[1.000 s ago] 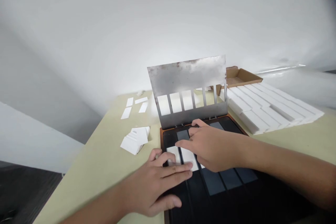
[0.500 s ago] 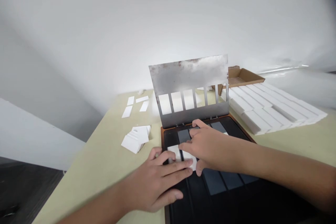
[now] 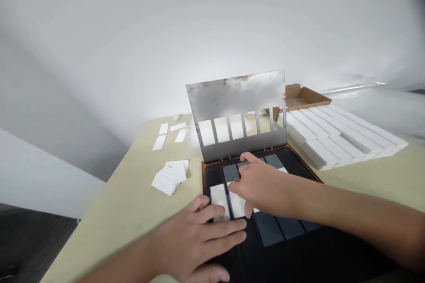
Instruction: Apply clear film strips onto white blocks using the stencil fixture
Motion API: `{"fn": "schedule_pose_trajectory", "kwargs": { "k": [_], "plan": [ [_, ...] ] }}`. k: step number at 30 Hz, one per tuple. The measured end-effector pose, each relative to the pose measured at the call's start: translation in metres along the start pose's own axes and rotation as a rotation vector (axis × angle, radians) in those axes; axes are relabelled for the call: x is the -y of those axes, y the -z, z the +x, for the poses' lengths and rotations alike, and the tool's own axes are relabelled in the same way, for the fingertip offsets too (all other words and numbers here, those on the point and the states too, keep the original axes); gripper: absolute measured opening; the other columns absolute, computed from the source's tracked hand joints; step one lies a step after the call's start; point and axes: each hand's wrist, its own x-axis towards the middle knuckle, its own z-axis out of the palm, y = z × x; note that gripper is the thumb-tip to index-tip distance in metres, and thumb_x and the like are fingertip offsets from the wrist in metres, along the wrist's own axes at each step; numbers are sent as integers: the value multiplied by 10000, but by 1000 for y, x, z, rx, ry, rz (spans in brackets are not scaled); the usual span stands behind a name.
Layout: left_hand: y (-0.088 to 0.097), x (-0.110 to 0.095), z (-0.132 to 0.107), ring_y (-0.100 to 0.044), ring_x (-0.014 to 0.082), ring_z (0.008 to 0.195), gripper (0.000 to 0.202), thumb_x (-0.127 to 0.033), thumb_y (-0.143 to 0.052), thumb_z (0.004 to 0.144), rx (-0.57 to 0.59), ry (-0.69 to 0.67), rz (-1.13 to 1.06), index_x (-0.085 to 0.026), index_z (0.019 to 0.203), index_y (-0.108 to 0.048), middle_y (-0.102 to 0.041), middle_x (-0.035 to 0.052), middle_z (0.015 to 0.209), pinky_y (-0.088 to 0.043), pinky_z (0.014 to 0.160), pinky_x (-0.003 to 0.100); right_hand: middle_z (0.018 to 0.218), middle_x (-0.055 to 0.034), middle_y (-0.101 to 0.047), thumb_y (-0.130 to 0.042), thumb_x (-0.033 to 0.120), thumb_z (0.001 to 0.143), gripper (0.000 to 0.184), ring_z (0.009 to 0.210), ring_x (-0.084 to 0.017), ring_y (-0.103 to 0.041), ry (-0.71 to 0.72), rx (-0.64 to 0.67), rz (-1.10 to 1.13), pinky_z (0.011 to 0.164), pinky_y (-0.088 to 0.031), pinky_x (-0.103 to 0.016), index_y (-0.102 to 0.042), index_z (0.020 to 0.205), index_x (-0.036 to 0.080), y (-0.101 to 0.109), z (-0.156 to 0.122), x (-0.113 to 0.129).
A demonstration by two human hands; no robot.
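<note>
Yellowish bench [image 3: 122,212] before a pale wall [image 3: 159,31]: left hand [image 3: 189,241] loosely spread over black tray [image 3: 247,258]; right hand [image 3: 265,185] bent over white card [image 3: 237,207], pinching indeterminable.

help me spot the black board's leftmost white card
The black board lies in front of the raised metal plate. The leftmost white card lies by the board's left edge, partly covered by the left hand; unlike the card beside it, it is clear of the right hand.
</note>
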Motion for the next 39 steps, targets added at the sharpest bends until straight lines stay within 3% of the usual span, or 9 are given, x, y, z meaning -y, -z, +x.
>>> {"fn": "schedule_pose_trajectory", "kwargs": {
  "k": [4,9,14,16,23,31,36,39],
  "plan": [
    [-2,2,0,-543,296,1157,586,-539,-445,1112,59,65,-38,-173,1568,-487,-553,53,1594,-348,952,430,676,-13,-706,-814,176,821,176,681,-207,-624,-22,35,29,1065,-227,-445,-641,853,161,2,0,0],
    [-3,3,0,-545,286,1151,548,-504,-450,1120,50,71,-36,-179,1558,-503,-553,38,1595,-334,947,431,668,-10,-718,-822,250,859,172,648,-205,-639,-6,-11,31,1070,-241,-446,-674,875,164,-5,0,-6],
    [-1,2,0,-554,288,1150,587,-512,-489,1105,67,77,-43,-176,1586,-472,-580,51,1572,-341,946,432,617,-27,-690,-752,558,917,416,585,-204,-615,-14,-28,5,1026,-290,-441,-689,840,154,-5,2,-4],
    [-1,1,0,-555,289,1144,597,-517,-480,1108,73,77,-46,-176,1597,-458,-587,55,1565,-340,947,430,614,-32,-686,-738,589,917,450,583,-206,-615,-11,-39,-4,1018,-290,-441,-677,811,155,-7,4,-3],
    [-4,2,-2,-552,296,1133,549,-464,-460,1118,21,110,-34,-168,1581,-476,-603,84,1547,-351,949,428,625,13,-690,-839,229,820,222,543,-164,-591,0,-1,24,1018,-263,-423,-628,810,158,-4,4,-3],
    [-8,3,-6,-559,294,1124,540,-392,-521,1092,-29,156,6,-177,1586,-472,-614,86,1536,-373,945,432,638,2,-706,-764,63,760,163,588,-176,-607,-35,48,33,1012,-249,-408,-671,840,171,4,7,-2],
    [-3,2,-1,-532,305,1206,548,-454,-531,1088,75,51,-18,-197,1571,-494,-512,26,1626,-326,994,444,671,-13,-742,-758,49,764,188,646,-191,-644,-75,117,55,1051,-212,-417,-740,895,183,6,11,-3],
    [-1,2,5,-494,322,1276,656,-563,-497,1081,152,102,-56,-224,1633,-395,-403,4,1689,-278,1053,453,659,-13,-741,-732,36,784,187,628,-185,-635,-81,126,55,1065,-207,-423,-757,897,182,9,12,-2]
  ]
}}
